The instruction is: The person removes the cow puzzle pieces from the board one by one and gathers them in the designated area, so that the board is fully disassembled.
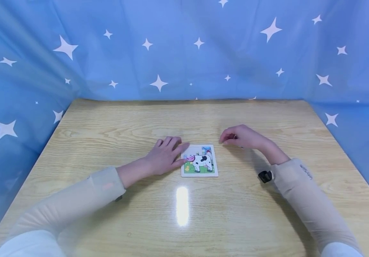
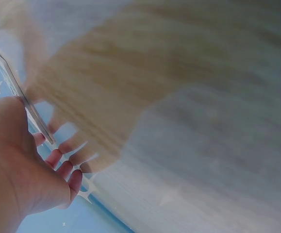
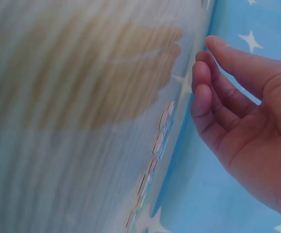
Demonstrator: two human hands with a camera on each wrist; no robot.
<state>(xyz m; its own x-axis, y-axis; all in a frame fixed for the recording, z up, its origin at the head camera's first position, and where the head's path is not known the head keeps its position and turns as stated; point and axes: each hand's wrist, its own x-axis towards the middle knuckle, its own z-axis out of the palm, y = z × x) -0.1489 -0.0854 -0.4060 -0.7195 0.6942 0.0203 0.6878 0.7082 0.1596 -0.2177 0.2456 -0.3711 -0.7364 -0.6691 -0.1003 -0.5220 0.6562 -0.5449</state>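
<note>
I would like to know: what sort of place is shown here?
It looks like an indoor recording set-up, perhaps a small studio. A wood-grain table stands before blue star-patterned cloth hanging behind and at both sides, and a small black device sits at the right cuff.

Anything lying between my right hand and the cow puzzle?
In the head view, only bare tabletop shows between the right hand and the cow puzzle.

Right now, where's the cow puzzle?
In the head view, the cow puzzle lies near the middle of the table, the left hand at its left edge and the right hand apart, beyond its upper right corner.
</note>
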